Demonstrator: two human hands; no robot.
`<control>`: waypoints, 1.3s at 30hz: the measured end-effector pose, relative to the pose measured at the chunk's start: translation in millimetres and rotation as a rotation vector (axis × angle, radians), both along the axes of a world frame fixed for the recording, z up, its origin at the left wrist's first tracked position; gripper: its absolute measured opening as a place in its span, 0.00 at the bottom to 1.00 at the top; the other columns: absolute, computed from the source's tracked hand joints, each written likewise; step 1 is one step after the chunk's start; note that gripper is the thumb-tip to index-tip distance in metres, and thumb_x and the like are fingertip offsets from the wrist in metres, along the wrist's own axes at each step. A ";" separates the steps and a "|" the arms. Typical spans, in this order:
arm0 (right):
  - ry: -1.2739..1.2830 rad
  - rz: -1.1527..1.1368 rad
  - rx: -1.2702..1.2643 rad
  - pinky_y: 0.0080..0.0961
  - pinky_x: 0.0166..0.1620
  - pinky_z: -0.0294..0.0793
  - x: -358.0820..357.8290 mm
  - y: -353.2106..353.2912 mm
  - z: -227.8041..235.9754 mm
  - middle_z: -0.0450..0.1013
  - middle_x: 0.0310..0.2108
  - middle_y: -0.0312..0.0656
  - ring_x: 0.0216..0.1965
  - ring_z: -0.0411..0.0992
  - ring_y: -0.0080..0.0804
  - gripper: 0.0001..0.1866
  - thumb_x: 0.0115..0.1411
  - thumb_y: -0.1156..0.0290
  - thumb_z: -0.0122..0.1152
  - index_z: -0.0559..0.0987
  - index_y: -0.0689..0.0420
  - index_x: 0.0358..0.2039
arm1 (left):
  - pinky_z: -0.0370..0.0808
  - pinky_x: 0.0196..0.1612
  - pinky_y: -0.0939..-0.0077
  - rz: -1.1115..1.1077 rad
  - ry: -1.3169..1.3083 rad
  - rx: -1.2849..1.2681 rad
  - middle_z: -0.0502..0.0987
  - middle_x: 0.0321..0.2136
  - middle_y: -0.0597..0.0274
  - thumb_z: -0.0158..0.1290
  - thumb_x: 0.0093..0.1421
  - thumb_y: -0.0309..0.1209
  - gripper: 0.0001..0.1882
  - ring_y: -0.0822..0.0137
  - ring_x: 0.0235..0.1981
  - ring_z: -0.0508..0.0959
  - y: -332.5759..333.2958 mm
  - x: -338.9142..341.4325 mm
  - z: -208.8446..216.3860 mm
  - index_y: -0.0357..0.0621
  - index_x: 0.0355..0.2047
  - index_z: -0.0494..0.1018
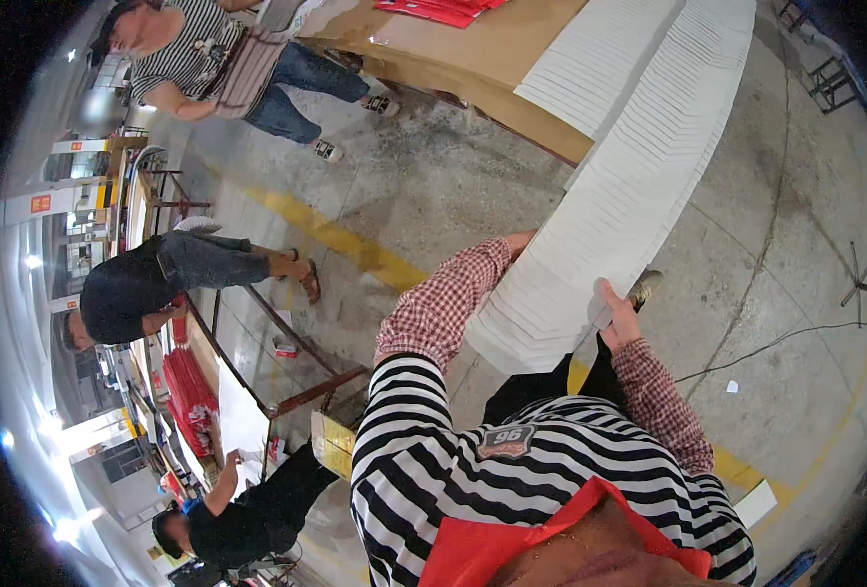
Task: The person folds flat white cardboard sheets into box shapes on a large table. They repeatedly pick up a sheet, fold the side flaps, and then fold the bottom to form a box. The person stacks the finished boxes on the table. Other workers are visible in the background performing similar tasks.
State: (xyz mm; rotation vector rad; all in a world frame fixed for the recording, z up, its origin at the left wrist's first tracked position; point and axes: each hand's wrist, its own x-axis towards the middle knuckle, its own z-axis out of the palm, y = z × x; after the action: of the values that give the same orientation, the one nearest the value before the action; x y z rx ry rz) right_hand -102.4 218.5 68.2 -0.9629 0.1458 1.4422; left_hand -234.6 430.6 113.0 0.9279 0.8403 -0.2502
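A long row of overlapping white sheets (639, 176), fanned like shingles, slopes from the far table toward my body. Its near end hangs beyond the table, above the floor. My right hand (621, 318) grips the right edge near this end, with the thumb on top and the other fingers partly hidden. On the opposite edge, my left hand (520, 242) reaches under the sheets. Only its back and wrist show; the fingers are hidden. Checked sleeve covers wrap both forearms.
A table with a brown cardboard top (424, 49) bears a second white row (590, 73) and red pieces (443, 8). A person (194, 59) stands beyond; two others work at left tables. A cable (776, 347) and a metal stand (859, 284) lie right.
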 end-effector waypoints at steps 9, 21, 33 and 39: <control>0.019 0.006 0.050 0.25 0.41 0.72 -9.1 -1.2 26.9 0.72 0.40 0.34 0.39 0.71 0.25 0.14 0.59 0.65 0.57 0.73 0.59 0.43 | 0.74 0.42 0.69 0.085 0.022 0.038 0.74 0.45 0.57 0.40 0.63 0.47 0.26 0.64 0.40 0.76 11.2 20.5 14.4 0.40 0.52 0.67; -0.012 -0.042 -0.016 0.25 0.42 0.71 -11.3 -1.7 25.9 0.72 0.38 0.33 0.38 0.71 0.24 0.14 0.56 0.65 0.61 0.74 0.57 0.41 | 0.74 0.43 0.69 -0.020 -0.030 0.194 0.75 0.45 0.57 0.39 0.63 0.48 0.27 0.66 0.40 0.76 16.5 19.5 0.3 0.40 0.53 0.66; -0.022 0.001 0.052 0.25 0.44 0.71 -8.7 3.4 22.1 0.72 0.41 0.35 0.41 0.70 0.25 0.17 0.57 0.64 0.60 0.73 0.60 0.44 | 0.70 0.50 0.67 -0.026 -0.040 0.177 0.68 0.52 0.52 0.30 0.63 0.57 0.36 0.61 0.51 0.70 20.5 18.3 5.3 0.39 0.57 0.60; -0.004 0.007 -0.001 0.27 0.46 0.71 -4.4 3.5 21.7 0.68 0.49 0.38 0.46 0.69 0.26 0.20 0.58 0.63 0.58 0.71 0.63 0.47 | 0.68 0.52 0.67 -0.006 -0.062 0.168 0.66 0.54 0.52 0.28 0.62 0.59 0.39 0.60 0.53 0.68 20.8 21.0 3.5 0.38 0.58 0.59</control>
State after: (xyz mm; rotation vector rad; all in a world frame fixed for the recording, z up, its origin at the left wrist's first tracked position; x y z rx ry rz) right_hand -106.8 222.0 89.9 -0.9682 0.1408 1.4467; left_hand -213.6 451.3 116.6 1.0903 0.8102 -0.1565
